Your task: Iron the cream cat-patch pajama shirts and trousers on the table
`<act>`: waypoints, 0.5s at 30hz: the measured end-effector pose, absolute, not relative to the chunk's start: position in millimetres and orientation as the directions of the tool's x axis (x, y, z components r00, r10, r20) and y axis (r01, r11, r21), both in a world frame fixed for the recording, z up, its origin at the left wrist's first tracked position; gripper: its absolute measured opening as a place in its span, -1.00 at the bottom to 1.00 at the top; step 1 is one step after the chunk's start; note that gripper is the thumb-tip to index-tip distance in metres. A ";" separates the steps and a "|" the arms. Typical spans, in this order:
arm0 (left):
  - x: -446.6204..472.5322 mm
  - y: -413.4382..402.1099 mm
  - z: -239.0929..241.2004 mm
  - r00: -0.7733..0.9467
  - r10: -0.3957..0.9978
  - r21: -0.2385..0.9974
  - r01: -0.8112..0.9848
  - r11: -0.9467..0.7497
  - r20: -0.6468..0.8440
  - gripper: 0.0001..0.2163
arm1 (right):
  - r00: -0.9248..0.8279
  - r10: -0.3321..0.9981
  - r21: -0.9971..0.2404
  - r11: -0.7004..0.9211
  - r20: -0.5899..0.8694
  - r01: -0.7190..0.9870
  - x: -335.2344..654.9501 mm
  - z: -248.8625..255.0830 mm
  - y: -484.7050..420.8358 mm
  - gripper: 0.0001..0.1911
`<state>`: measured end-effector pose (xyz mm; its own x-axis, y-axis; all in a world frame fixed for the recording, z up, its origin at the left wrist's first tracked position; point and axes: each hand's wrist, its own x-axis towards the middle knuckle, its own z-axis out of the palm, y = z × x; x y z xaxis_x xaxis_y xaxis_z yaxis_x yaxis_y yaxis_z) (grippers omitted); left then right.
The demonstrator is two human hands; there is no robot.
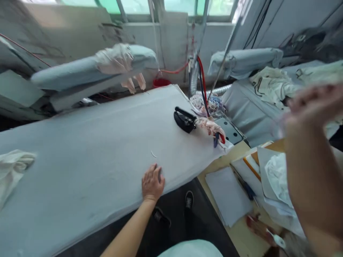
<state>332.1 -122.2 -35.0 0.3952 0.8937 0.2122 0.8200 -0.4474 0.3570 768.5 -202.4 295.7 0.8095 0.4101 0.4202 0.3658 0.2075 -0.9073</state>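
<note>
My left hand (152,182) lies flat on the near edge of a large grey padded ironing table (88,142), fingers stretched out and holding nothing. My right hand (313,103) is raised high at the right, smeared by motion; its fingers cannot be made out. A black steam iron (184,120) rests on the table's far right end, with a cloth-wrapped hose (211,127) trailing from it. A tiny white scrap (153,154) lies on the table ahead of my left hand.
A crumpled white cloth (12,171) sits at the table's left edge. A low side table (238,228) at the right holds papers (227,194), a pen and white fabric (278,178). Padded sleeve boards (80,73) and another ironing station (249,103) stand behind. My shoes (189,200) show below.
</note>
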 end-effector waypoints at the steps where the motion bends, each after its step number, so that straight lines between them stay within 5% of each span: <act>1: 333.6 -122.2 -33.6 0.394 0.895 0.340 0.829 -0.444 0.208 -0.68 | 0.797 0.365 -0.877 0.184 0.481 0.444 787.3 304.4 -169.8 -0.46; 5: 343.4 -113.4 -33.8 0.402 0.887 0.330 0.825 -0.458 0.225 -0.67 | 0.620 0.529 -0.728 -0.006 0.579 0.686 789.1 278.7 -130.2 -0.59; 8: 346.9 -112.2 -40.5 0.404 0.878 0.343 0.811 -0.474 0.258 -0.67 | 0.555 0.635 -0.731 0.024 0.538 0.682 729.0 184.0 -210.8 -0.66; 10: 347.1 -114.9 -43.8 0.403 0.870 0.344 0.804 -0.485 0.286 -0.67 | 0.656 0.739 -0.775 -0.324 0.151 0.543 691.7 97.5 -290.1 -0.68; 12: 347.0 -118.1 -46.1 0.415 0.853 0.334 0.793 -0.509 0.316 -0.68 | 0.756 0.592 -0.553 -0.742 -0.278 0.378 674.8 15.1 -365.6 -0.76; 15: 347.8 -121.1 -50.2 0.439 0.835 0.310 0.785 -0.536 0.331 -0.68 | 0.834 0.377 -0.267 -0.920 -0.404 0.286 690.0 -67.4 -437.7 -0.72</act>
